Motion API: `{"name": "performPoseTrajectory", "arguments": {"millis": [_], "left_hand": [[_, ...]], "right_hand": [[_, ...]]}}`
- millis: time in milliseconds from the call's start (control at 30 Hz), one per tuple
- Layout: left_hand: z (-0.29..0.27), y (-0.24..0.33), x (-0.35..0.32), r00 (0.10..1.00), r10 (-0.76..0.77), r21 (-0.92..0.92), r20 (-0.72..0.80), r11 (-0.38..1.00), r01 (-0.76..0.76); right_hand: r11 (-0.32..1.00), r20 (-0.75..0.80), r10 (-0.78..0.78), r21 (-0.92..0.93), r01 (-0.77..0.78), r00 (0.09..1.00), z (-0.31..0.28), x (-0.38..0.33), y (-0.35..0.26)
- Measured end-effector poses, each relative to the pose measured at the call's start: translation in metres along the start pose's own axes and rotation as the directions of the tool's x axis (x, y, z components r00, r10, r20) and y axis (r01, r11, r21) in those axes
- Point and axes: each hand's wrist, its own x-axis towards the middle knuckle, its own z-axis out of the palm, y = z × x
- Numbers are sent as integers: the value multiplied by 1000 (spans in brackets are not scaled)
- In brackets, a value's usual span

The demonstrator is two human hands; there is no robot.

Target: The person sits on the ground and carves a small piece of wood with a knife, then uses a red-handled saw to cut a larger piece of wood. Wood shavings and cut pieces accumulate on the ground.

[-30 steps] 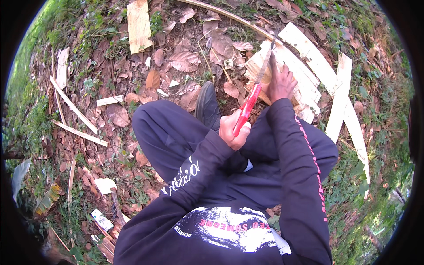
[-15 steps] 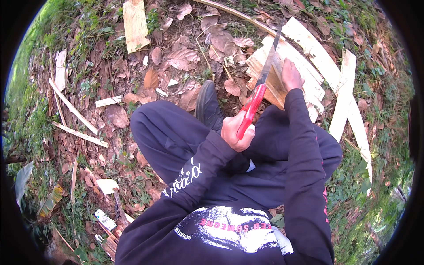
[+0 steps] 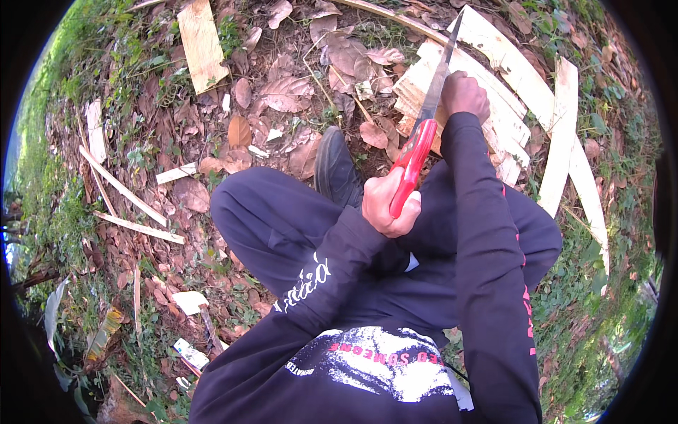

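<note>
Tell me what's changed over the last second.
The left hand and red-handled saw shifted slightly rightward. The right hand, fingers outstretched earlier, is now curled over the pale boards. The left hand's grip on the saw stayed.

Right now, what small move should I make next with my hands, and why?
I'd probably slide your right hand a little farther right along the stacked pale wood before moving the blade. Your left hand grips the red handle, and the blade lies right beside your right hand; whether they touch, I can't tell.
</note>
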Motion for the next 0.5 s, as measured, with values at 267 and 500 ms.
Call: {"name": "performPoseTrajectory", "arguments": {"millis": [267,500], "left_hand": [[-28,20,-58,999,-27,13,-20,1000,27],[-2,-24,53,999,4,48,-43,999,-2]], "right_hand": [[1000,-35,-5,25,6,999,-3,-2,3],[997,-110,-78,-9,77,991,9,-10,-1]]}}
